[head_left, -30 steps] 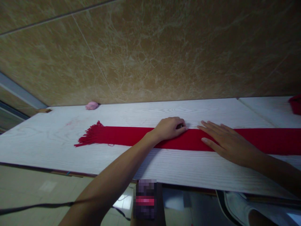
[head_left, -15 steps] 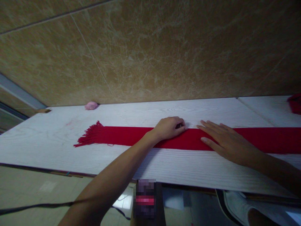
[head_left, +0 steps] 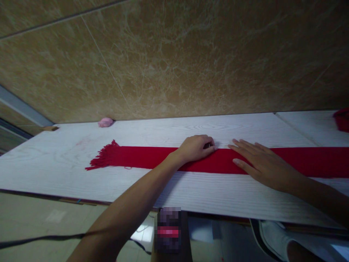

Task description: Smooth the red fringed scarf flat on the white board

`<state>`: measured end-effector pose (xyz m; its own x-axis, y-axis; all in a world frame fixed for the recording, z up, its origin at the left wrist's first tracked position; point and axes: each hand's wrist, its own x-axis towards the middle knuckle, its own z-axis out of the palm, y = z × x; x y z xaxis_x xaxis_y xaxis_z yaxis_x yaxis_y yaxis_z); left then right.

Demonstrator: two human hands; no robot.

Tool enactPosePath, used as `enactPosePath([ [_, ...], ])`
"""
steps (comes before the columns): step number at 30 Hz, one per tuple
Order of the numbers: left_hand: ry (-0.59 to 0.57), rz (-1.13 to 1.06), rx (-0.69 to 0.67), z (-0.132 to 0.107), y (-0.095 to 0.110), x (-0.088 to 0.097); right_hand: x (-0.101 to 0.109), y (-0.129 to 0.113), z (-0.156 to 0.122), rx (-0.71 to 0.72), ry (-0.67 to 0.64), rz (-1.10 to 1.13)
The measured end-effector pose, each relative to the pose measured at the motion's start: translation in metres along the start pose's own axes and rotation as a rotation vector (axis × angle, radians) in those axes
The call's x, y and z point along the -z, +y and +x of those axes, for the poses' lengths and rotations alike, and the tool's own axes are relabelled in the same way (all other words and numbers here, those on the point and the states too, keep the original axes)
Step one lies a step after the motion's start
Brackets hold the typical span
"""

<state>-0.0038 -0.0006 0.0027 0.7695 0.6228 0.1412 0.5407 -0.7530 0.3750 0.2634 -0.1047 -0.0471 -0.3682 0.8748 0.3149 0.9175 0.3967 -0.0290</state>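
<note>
Head view: red scarf (head_left: 224, 162) laid lengthwise on white tabletop (head_left: 152, 133), fringe (head_left: 105, 157) at left end. Left hand (head_left: 196, 147) curled at scarf's far edge; can't tell if fingers pinch cloth. Right hand (head_left: 257, 164) flat across scarf, fingers extended, thumb apart. Small pink object (head_left: 105, 122) near wall (head_left: 174, 62).

White wood-grain table (head_left: 54, 163). Behind it: brown marbled wall (head_left: 174, 54). Along its back edge: pink figurine (head_left: 105, 122); brown block (head_left: 50, 128), back left corner. Below it: pale tiled floor (head_left: 24, 214).
</note>
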Motion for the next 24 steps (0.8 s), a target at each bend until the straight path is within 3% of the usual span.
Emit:
enactPosePath([
  [24, -0.005, -0.006, 0.004, -0.0001, 0.0002, 0.0005, -0.0059, 0.0041, -0.0006, -0.033, -0.038, 0.031],
])
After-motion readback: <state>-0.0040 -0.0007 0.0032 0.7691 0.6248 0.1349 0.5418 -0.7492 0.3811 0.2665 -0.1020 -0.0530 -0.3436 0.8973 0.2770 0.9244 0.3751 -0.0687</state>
